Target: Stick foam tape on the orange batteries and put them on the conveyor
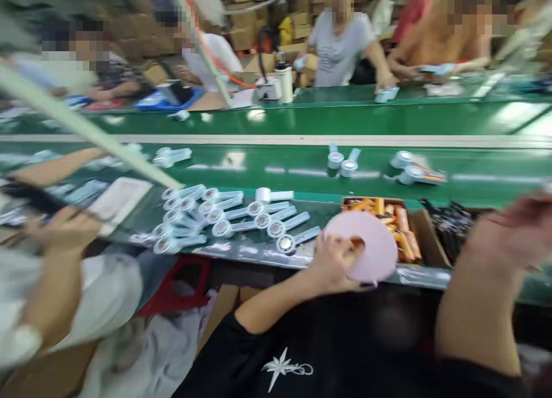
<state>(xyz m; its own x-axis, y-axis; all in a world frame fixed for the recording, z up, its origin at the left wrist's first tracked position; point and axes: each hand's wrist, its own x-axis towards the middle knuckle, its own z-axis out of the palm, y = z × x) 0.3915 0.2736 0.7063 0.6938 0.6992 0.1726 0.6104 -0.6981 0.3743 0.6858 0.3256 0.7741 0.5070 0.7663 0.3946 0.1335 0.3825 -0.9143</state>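
Note:
My left hand [334,257] is closed on a pale pink disc-shaped roll [379,245], its fingers at the centre hole. The roll is upright at the bench edge and partly covers a box of orange parts [405,240]. My right hand [517,228] is raised at the far right, beside a box of black parts [452,228]. Motion smears its fingers, so I cannot tell what they hold, if anything. Left of the roll, several light blue handheld fan bodies [235,214] with round heads lie in rows; one fan body [286,244] is closest to my left hand.
A green conveyor belt [267,176] runs across, carrying several more blue pieces [348,167]. At left, a co-worker's hand [69,231] is near a dark tool, with a slanted pale post [90,125] beyond. People work along the far bench, near a white bottle [283,79].

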